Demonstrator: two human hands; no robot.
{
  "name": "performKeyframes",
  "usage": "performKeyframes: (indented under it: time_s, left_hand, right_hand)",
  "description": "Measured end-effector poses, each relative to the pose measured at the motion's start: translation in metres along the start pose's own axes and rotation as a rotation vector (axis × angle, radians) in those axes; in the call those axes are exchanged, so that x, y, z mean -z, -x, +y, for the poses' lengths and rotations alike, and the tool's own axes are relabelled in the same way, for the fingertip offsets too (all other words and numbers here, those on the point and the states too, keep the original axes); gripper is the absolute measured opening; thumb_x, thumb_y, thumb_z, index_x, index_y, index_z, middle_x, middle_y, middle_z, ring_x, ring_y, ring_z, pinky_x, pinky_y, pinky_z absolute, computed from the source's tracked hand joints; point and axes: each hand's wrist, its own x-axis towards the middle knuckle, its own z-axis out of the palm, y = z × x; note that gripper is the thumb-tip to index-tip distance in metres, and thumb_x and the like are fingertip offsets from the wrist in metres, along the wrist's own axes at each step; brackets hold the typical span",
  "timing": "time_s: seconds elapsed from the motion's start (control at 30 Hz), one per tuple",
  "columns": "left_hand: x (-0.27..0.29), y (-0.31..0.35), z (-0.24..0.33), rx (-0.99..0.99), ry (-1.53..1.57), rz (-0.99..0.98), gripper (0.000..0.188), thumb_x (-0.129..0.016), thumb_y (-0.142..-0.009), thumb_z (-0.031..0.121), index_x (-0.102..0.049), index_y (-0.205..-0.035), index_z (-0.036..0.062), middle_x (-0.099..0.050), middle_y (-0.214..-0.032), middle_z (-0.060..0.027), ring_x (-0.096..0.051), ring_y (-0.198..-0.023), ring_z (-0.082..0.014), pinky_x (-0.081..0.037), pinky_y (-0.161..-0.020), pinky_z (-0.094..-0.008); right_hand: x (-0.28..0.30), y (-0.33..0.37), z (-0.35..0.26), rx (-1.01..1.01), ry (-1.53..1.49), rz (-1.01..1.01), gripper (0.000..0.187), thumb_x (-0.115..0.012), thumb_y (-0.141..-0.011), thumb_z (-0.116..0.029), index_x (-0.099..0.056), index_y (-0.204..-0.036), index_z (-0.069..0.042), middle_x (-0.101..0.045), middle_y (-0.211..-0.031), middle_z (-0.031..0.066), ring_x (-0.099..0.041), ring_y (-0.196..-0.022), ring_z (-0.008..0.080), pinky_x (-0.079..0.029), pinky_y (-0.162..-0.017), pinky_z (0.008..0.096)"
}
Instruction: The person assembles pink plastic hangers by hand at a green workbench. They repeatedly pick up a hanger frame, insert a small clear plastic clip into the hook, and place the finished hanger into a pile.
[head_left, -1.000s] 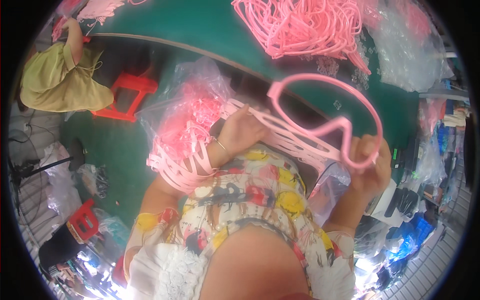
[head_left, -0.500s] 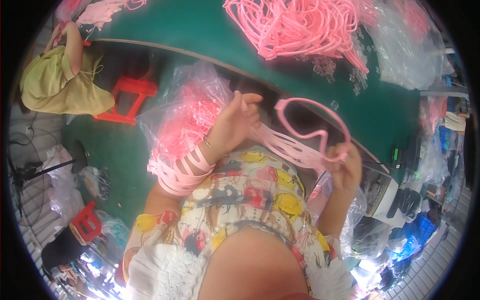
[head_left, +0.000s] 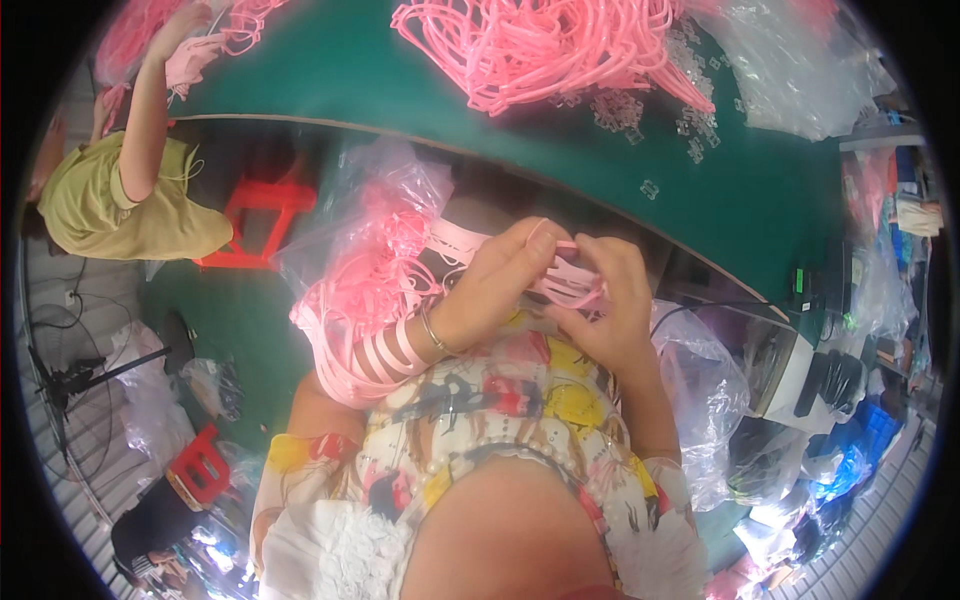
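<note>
My left hand and my right hand meet in front of my body, fingers closed. Between their fingertips is a short visible stretch of pink plastic tube; the rest is hidden by the hands. Pale pink slotted straps show just below, between the hands. More straps of this kind are looped around my left forearm, and another part of them stretches out beyond the left wrist.
A large heap of pink tubes lies on the green table, with small clear clips beside it. A clear bag of pink pieces stands left of my hands. Red stool, co-worker's arm at far left.
My right hand has moved left and up to my left hand, bringing the pink tube loop with it. The open loop shape no longer shows. The co-worker's arm has reached farther over the table.
</note>
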Motion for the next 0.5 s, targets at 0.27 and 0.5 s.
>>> performKeyframes:
  time_s: [0.27,0.5]
  left_hand:
    - [0.001,-0.004,-0.011,-0.335,-0.518,0.037,0.026,-0.041,-0.098,0.018,-0.052,-0.111,-0.0022,-0.051,-0.097,-0.0089,-0.049,-0.087,-0.0180,-0.041,-0.078,-0.0307]
    - [-0.004,-0.003,-0.008,-0.342,-0.630,0.035,0.025,-0.040,-0.093,0.011,-0.052,-0.111,-0.0028,-0.050,-0.096,-0.0146,-0.050,-0.087,-0.0259,-0.042,-0.079,-0.0336]
  right_hand:
    - [-0.006,0.014,0.009,-0.177,-0.445,0.161,0.077,-0.082,-0.061,-0.019,-0.048,-0.128,-0.002,-0.048,-0.101,0.0074,-0.048,-0.089,0.0172,-0.042,-0.079,0.0285]
    - [-0.012,0.014,0.010,-0.177,-0.464,0.134,0.071,-0.080,-0.065,-0.019,-0.049,-0.127,-0.002,-0.049,-0.101,0.0078,-0.049,-0.088,0.0172,-0.043,-0.077,0.0284]
